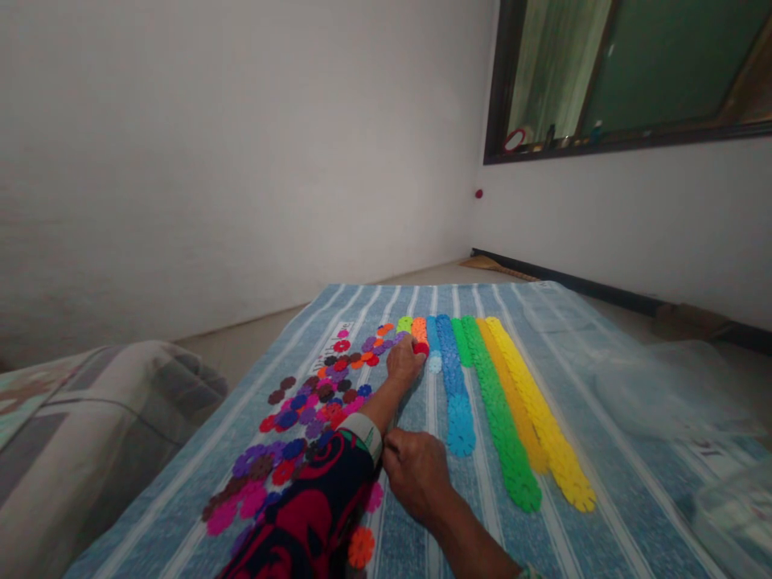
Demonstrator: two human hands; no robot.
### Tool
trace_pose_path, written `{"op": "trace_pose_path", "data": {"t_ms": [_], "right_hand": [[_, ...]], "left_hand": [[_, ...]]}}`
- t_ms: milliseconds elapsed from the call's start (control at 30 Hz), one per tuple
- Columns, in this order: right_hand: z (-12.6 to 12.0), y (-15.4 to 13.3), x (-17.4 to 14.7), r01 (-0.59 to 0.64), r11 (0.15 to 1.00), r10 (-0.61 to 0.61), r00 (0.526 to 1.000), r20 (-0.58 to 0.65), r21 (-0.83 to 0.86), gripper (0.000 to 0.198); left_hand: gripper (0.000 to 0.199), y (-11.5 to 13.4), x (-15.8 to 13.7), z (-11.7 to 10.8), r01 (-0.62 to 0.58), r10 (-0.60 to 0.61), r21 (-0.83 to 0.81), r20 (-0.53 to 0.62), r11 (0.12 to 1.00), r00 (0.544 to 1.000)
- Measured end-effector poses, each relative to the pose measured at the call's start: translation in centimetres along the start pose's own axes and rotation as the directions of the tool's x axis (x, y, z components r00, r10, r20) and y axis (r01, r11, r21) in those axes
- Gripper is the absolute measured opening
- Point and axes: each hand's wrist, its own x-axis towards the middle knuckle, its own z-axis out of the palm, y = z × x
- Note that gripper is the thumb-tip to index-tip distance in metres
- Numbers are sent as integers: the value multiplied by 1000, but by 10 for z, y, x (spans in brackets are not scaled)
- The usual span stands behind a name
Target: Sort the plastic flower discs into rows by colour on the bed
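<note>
My left hand (405,362) reaches far over the cloth, its fingers closed on a red plastic snowflake disc (421,348) at the near end of a short row of orange discs (418,327). Closer to me is my right hand (418,474), closed, beside my left sleeve's cuff; its fingertips are hidden. Right of the red disc run overlapping rows of blue discs (451,354), green discs (499,426) and yellow discs (543,410). Loose mixed discs (310,402) in purple, red, pink, brown and dark blue lie left of my left arm, which partly covers them.
A blue striped cloth (615,515) covers the table. Clear plastic bags (657,386) and a clear container (736,507) lie at the right. A cloth-covered seat or bed (108,434) stands at the left. White walls rise behind, with a window (639,72) at the upper right.
</note>
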Motion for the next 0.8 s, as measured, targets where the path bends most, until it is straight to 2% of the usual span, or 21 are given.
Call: {"op": "trace_pose_path", "data": {"t_ms": [167, 400, 533, 667, 800], "right_hand": [[1, 1, 0, -4, 1000, 4, 1000, -1, -3, 19], [-1, 0, 0, -2, 1000, 2, 1000, 7, -24, 20], [1, 0, 0, 5, 1000, -5, 1000, 6, -20, 20], [1, 1, 0, -2, 1000, 2, 1000, 5, -12, 20], [-1, 1, -1, -4, 1000, 4, 1000, 20, 4, 20]], "left_hand": [[15, 2, 1, -3, 13, -13, 14, 13, 1000, 1000], [9, 1, -1, 0, -29, 31, 33, -55, 999, 998], [8, 0, -1, 1, -14, 14, 0, -56, 1000, 998], [12, -3, 1, 4, -4, -1, -96, -53, 995, 999], [18, -11, 6, 6, -4, -19, -320, -69, 947, 997]]}}
